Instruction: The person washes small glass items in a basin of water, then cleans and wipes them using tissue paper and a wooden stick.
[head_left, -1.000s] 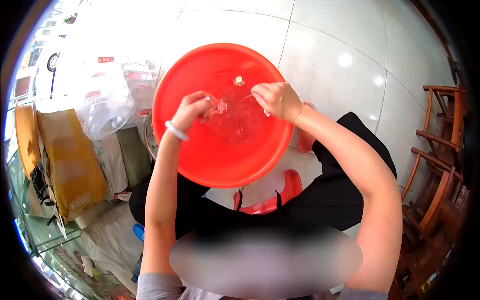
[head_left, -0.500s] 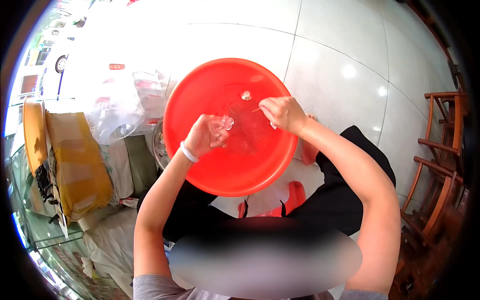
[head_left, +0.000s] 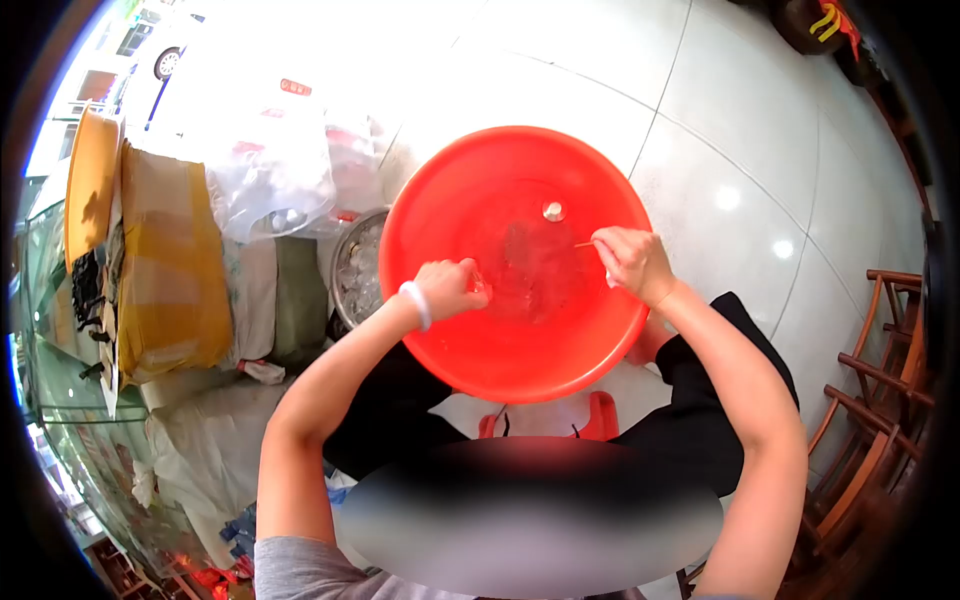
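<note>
A large red plastic basin (head_left: 440, 360) stands on the floor before me, with what looks like shallow water in the bottom. Over its left side, my left hand (head_left: 450, 288) is closed around a small clear glass piece (head_left: 479, 286), mostly hidden by the fingers. My right hand (head_left: 636, 262), above the right side, pinches a thin brownish stick (head_left: 585, 244) that points left. A bit of something white (head_left: 611, 281) shows under that hand. Inside the basin, nearer the far side, lies a small silvery round piece (head_left: 553, 211).
Left of the red basin, a metal bowl (head_left: 340, 262) holds several clear pieces. Plastic bags (head_left: 270, 185) and a taped carton (head_left: 175, 270) are farther left. Wooden chairs (head_left: 868, 375) stand at right on the tiled floor (head_left: 740, 130). Red footwear (head_left: 600, 415) shows below the basin.
The view has shifted, so the basin appears farther right and the metal bowl shows more. My left fingers have closed more around the glass piece, hiding most of it. The right hand keeps its stick.
</note>
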